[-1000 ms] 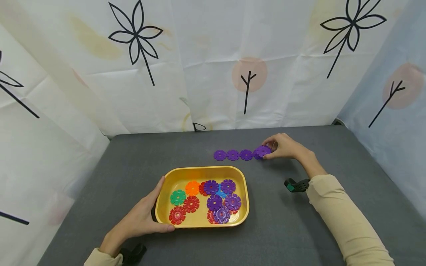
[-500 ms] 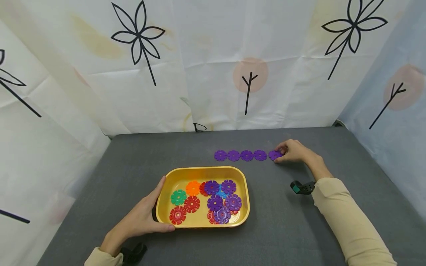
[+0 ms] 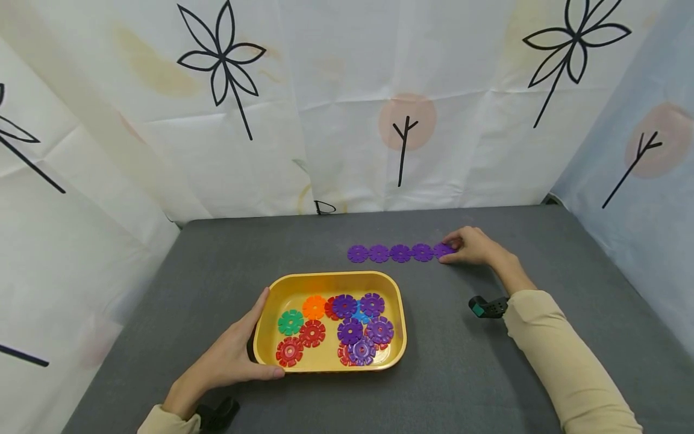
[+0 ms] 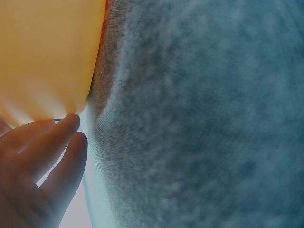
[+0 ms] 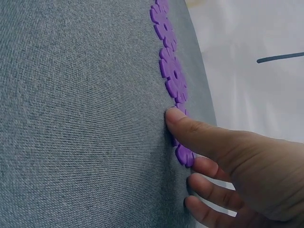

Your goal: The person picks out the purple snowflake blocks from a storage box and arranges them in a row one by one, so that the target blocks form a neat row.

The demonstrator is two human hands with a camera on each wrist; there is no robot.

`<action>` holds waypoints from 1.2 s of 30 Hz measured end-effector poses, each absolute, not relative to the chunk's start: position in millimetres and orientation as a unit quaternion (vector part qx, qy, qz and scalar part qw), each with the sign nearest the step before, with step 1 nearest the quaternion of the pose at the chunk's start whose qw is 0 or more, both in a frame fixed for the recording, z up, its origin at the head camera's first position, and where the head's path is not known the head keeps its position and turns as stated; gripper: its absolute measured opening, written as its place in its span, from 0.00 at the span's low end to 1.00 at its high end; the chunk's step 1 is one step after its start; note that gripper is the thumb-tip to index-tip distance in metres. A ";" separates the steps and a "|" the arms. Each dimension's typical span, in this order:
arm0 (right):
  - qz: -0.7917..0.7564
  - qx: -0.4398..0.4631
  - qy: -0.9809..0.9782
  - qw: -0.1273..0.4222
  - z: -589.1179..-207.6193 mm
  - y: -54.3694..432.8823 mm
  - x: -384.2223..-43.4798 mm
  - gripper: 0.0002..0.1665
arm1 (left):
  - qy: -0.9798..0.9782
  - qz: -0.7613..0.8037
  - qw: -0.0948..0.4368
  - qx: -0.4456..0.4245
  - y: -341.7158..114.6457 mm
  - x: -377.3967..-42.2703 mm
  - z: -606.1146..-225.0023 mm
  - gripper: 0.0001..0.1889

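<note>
My right hand (image 3: 473, 247) pinches a purple flower-shaped disc (image 3: 442, 249) between thumb and fingers. This disc lies at the right end of a straight row of several matching purple discs (image 3: 379, 254), its edge meeting its neighbour. In the right wrist view my thumb partly covers the held disc (image 5: 185, 156), which is flat on the table. At the left, my left hand (image 3: 230, 355) holds the yellow tray (image 3: 328, 282) by its left end, thumb at the front rim and fingers along the side. The left wrist view has those fingers against the tray's corner (image 4: 52, 61).
Inside the tray are purple discs (image 3: 379, 330), red discs (image 3: 290, 351), a green disc (image 3: 290, 322), an orange disc (image 3: 313, 307) and a partly covered blue disc (image 3: 361, 315). A patterned cloth wall (image 3: 336, 150) stands behind the grey table (image 3: 444, 361).
My right hand has put the purple disc down to the right of the row, then slid it slightly left against its neighbour. The left hand and tray stay put.
</note>
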State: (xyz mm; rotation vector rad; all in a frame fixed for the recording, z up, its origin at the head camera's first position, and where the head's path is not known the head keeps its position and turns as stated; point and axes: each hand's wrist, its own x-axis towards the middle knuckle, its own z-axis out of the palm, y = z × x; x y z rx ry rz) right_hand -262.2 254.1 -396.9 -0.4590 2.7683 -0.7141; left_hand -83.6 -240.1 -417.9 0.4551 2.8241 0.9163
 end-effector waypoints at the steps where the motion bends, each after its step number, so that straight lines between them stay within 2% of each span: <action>1: -0.244 -0.157 0.949 0.122 -397.3 253.2 -262.5 0.31 | 0.938 0.305 0.069 0.152 -240.3 -83.5 -417.9 0.72; 21: -0.242 -0.170 0.950 0.102 -390.6 234.3 -259.1 0.32 | 0.939 0.304 0.076 0.144 -239.7 -83.9 -417.6 0.72; 29: -0.246 -0.241 0.938 0.047 -360.2 191.7 -246.7 0.30 | 0.937 0.302 0.066 0.161 -240.5 -82.8 -415.5 0.72; 36: -0.282 -0.331 0.900 0.032 -335.1 147.5 -228.0 0.26 | 0.937 0.304 0.071 0.157 -240.3 -83.3 -417.2 0.72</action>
